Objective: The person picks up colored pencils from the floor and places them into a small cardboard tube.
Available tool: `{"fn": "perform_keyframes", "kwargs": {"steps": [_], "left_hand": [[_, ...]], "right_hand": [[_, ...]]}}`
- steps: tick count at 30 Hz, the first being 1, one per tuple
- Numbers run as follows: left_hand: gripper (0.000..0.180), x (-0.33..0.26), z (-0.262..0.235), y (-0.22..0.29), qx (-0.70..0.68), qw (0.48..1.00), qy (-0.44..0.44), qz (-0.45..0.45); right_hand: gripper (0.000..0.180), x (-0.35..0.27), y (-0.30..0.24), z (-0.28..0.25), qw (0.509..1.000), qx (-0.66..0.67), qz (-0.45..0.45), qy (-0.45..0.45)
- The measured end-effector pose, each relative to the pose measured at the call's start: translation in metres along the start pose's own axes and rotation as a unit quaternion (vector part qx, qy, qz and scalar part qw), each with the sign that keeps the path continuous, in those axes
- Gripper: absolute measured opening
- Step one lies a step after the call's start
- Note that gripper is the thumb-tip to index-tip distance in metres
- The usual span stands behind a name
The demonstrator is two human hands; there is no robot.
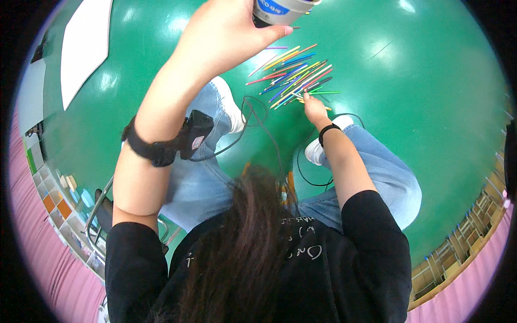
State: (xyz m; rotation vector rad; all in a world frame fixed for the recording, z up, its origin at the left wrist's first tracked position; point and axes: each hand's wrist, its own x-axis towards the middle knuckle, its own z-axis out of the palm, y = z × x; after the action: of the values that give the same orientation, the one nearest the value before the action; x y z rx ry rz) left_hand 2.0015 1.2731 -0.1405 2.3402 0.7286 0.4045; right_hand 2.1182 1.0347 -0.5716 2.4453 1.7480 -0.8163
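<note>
At the top edge my left hand (229,40) is wrapped round a grey cylindrical container (286,13) with a blue label, held up near the camera and partly cut off. A loose pile of colored pencils (293,75) lies on the green floor, most of them slanting the same way. My right hand (315,111) is closed at the near edge of this pile, thumb and fingers pinched on a colored pencil. A short yellow-orange end (328,109) sticks out beside that hand. The fingertips are small, so whether they hold more than one pencil is unclear.
Black cables (274,137) loop over the floor between my white shoes (229,102). A black device (199,129) is strapped to my left forearm. A white board (86,48) lies at the far left. Left are a chair (102,215) and shelves (59,204); wooden racks (458,253) stand right.
</note>
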Motion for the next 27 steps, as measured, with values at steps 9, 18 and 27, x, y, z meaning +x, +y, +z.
{"fn": "perform_keyframes", "kwargs": {"steps": [9, 18, 27], "left_hand": [[0.064, 0.002, 0.023, -0.016, 0.012, 0.995, -0.002, 0.102], [0.062, -0.029, 0.048, 0.018, 0.051, 0.985, -0.079, 0.142], [0.065, -0.042, 0.057, 0.036, 0.067, 0.982, -0.102, 0.143]], "right_hand": [[0.024, 0.007, -0.02, -0.275, 0.807, 0.468, -0.019, 0.361], [0.018, -0.162, -0.096, -0.437, 0.552, 0.697, -0.229, 0.396], [0.017, -0.138, -0.106, -0.39, 0.576, 0.718, -0.22, 0.324]]}}
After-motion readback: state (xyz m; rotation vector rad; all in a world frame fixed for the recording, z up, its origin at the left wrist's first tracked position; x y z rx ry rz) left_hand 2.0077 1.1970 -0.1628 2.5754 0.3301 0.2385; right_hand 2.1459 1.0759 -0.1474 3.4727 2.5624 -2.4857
